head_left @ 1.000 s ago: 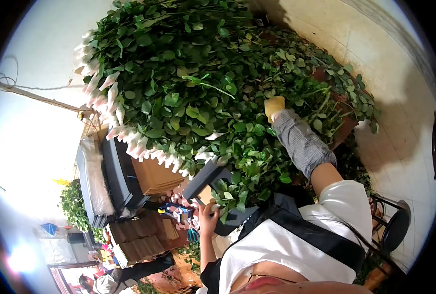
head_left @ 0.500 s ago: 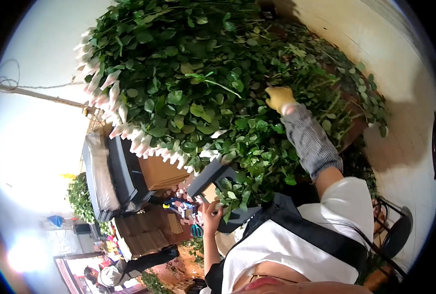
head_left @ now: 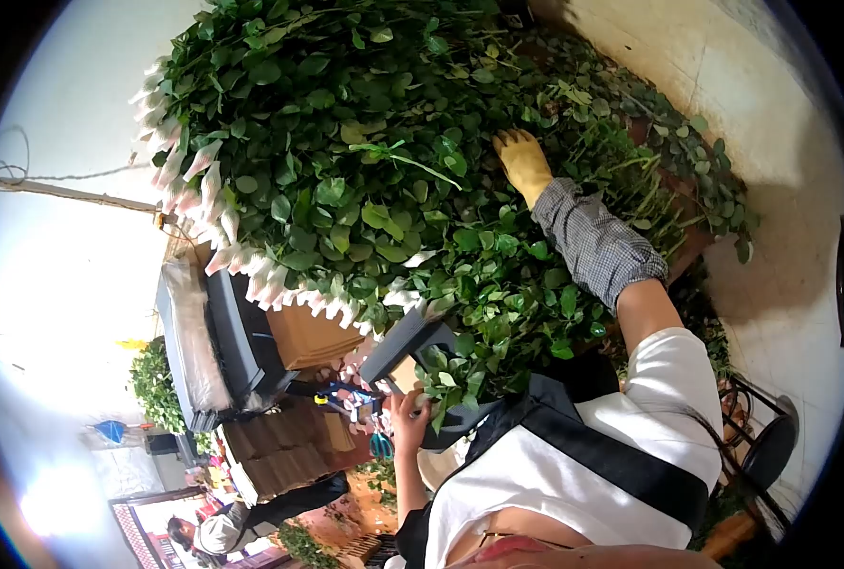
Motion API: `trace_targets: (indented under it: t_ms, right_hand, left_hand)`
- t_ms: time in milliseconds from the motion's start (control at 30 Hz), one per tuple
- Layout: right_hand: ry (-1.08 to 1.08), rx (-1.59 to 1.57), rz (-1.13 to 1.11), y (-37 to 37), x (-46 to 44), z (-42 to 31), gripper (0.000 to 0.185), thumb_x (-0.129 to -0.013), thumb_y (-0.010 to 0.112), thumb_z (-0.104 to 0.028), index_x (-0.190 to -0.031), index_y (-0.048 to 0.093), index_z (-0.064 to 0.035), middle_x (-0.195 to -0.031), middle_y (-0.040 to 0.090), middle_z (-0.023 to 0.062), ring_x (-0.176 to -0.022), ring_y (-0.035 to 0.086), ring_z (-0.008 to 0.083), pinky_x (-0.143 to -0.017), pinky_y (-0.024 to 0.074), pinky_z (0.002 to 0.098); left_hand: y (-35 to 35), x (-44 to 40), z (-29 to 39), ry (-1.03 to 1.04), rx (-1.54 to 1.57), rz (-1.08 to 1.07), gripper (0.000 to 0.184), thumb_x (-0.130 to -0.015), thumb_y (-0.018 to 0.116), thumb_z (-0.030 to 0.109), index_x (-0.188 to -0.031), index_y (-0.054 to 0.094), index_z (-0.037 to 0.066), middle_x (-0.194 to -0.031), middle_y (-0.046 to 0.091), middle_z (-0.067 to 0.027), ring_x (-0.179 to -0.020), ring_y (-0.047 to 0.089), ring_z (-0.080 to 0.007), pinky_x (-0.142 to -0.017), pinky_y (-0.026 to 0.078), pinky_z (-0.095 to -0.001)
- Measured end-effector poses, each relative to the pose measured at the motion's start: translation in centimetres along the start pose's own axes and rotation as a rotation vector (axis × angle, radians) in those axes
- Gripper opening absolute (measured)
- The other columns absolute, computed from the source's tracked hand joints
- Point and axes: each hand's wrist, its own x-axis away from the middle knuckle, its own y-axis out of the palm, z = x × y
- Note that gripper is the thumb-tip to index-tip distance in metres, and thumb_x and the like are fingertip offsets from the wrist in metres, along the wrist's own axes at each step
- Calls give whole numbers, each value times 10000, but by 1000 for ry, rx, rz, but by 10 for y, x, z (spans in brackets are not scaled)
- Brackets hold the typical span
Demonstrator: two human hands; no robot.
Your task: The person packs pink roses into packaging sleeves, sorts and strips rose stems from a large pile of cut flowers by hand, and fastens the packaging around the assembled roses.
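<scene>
The head view shows a broad, dense mound of leafy stems (head_left: 346, 180) filling the upper middle, its leaves oval, some glossy and dark, others lighter and matte. Along the mound's left edge runs a row of tapered flower heads (head_left: 268, 284), white to pale pink, each looking wrapped in a thin, soft sleeve. A loose pale-green stem (head_left: 422, 167), slender and slightly bent, lies on top of the leaves. At the far right edge a bit of smooth reddish-brown worktop (head_left: 695, 248) shows beside the cut ends.

The right hand (head_left: 524, 166) wears a yellow glove with a smooth, faintly creased surface and rests over the leaves, its fingers stretched out and not closed round anything visible. A gathered sleeve (head_left: 597, 237) in fine grey check covers that forearm.

The bare left hand (head_left: 408, 422) is by the near end of the mound, its fingers bent just beside some leaves and a smooth, angular dark-grey stand (head_left: 408, 343); I cannot tell whether they grip anything. Close by are teal-handled scissors (head_left: 381, 446) and flat tan cardboard (head_left: 308, 337). Farther off, another person (head_left: 218, 533) in a light top and dark trousers is in view.
</scene>
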Motion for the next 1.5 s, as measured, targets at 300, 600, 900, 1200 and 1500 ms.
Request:
trace_targets:
  t_ms: [300, 600, 900, 1200, 1500]
  right_hand:
    - [330, -377, 67, -51, -59, 21, 148, -841, 653, -134, -960, 696, -57, -782, 686, 148, -892, 657, 366, -820, 530, 472]
    - [240, -287, -23, 27, -75, 23, 415, -886, 602, -76, -1297, 563, -30, -1243, 644, 136, -1152, 591, 284, -1067, 433, 390]
    - [124, -160, -264, -56, -36, 27, 463, -942, 576, -167, -1389, 513, -62, -910, 702, 117, -913, 663, 291, -1033, 449, 471]
    - [24, -69, -90, -13, -78, 21, 409, -941, 522, -57, -1347, 566, -84, -1100, 693, 143, -1060, 648, 299, -1028, 469, 435]
    - [-80, 105, 64, -37, -74, 21, 151, -850, 601, -64, -940, 719, -91, -831, 732, 89, -877, 715, 264, -942, 497, 453]
  left_hand:
    - [0, -2, 1, 13, -22, 21, 294, -811, 759, 97, -1098, 708, 57, -1011, 582, -141, -930, 600, -307, -821, 505, -407]
    - [-3, -4, 10, 7, -38, 22, 292, -817, 757, 113, -1103, 711, 72, -1016, 573, -157, -931, 613, -338, -830, 515, -409]
    - [-2, -2, 5, 0, -37, 1, 295, -820, 749, 96, -1112, 711, 65, -1002, 579, -143, -923, 608, -302, -840, 516, -397]
    - [3, 0, -5, -6, -5, 39, 312, -810, 776, 167, -1109, 728, 90, -994, 590, -131, -927, 607, -301, -843, 502, -410]
    - [1, -1, -3, 105, -55, 65, 296, -845, 749, 132, -1121, 715, 34, -947, 588, -128, -856, 631, -277, -769, 516, -375]
